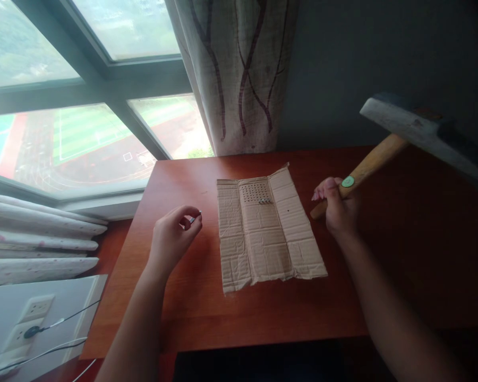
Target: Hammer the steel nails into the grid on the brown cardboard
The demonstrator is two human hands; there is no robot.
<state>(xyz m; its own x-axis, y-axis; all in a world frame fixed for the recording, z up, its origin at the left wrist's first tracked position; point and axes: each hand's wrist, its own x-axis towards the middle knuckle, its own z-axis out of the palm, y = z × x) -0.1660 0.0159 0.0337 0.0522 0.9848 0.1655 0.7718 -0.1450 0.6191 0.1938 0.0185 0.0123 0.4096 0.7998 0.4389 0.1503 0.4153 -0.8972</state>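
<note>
My left hand point(169, 239) is raised over the table left of the cardboard, thumb and fingers closed in a pinch on a few thin, shiny nails point(191, 219). My right hand point(340, 212) grips the wooden handle of a hammer point(378, 155) near its lower end. The metal head is up in the air at the right, slightly blurred. Between my hands, the creased sheet of cardboard point(266, 252) lies on the table. Its upper middle panel has a grid of dark dots point(255, 191), with a short row of nails point(265, 201) along the lower right edge.
The reddish wooden table point(199, 323) runs up to a dark wall point(330, 74). A patterned curtain point(247, 79) and a large window point(115, 132) stand behind and left. At lower left, a plug point(32, 332) with cables sits in a wall socket point(35, 309).
</note>
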